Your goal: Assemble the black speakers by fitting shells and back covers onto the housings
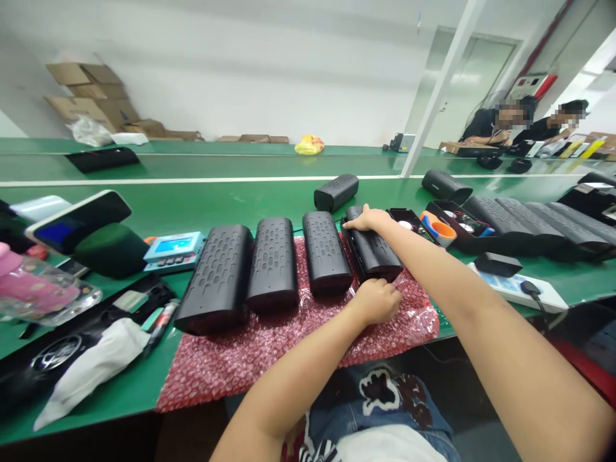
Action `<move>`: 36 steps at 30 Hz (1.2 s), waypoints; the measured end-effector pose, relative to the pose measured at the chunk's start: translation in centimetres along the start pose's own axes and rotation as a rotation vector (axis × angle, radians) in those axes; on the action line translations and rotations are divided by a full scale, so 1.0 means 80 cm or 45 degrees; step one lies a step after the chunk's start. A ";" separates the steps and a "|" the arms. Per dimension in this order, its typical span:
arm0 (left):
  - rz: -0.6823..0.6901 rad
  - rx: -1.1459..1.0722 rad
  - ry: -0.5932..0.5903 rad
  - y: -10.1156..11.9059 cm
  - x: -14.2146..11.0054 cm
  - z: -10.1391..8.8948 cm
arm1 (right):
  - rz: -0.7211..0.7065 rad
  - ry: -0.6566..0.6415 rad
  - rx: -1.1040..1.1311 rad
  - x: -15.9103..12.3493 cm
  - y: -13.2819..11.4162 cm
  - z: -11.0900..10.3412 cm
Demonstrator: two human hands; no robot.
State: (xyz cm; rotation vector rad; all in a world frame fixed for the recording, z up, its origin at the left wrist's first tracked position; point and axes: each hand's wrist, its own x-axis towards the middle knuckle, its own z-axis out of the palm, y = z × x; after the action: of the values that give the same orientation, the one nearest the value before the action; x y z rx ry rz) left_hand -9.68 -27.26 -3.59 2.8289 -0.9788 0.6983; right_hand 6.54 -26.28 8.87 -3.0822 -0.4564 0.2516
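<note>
Several black perforated speaker housings lie side by side on a red bubble-wrap sheet (269, 356). My right hand (366, 220) grips the far end of the rightmost housing (376, 251), fingers wrapped over it. My left hand (378, 300) is closed against the near end of the same housing. The neighbouring housing (326, 252) lies just left of it, with two more (273, 262) (216, 276) further left.
Another housing (335, 191) lies behind the row. A black tray with an orange part (439, 229) sits to the right, beside more housings (529, 221) and a white power strip (517, 287). A blue meter (174, 249), phone (77, 219), markers and a cloth lie left. Two people sit far right.
</note>
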 end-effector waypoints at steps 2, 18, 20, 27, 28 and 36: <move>-0.011 0.008 0.012 -0.001 0.001 0.000 | 0.043 -0.019 -0.015 0.000 0.000 0.003; 0.089 0.007 0.075 -0.001 0.004 -0.001 | 0.103 -0.004 -0.066 -0.013 -0.022 0.014; 0.099 0.001 0.085 -0.002 0.004 -0.002 | 0.109 0.006 -0.060 -0.015 -0.022 0.015; 0.086 -0.002 0.096 -0.005 0.003 0.000 | 0.103 0.047 -0.014 -0.017 -0.022 0.030; 0.084 0.002 0.095 -0.005 0.003 0.001 | 0.072 0.073 -0.012 -0.015 -0.021 0.029; 0.089 0.012 0.115 -0.003 0.003 -0.001 | -0.109 0.277 0.134 0.027 -0.006 -0.023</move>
State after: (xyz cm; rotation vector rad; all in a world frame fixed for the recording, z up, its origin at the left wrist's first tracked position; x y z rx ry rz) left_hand -9.43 -27.15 -3.39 2.7560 -1.0663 0.8318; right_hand 8.76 -25.17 10.36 -2.9330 -0.5443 -0.0597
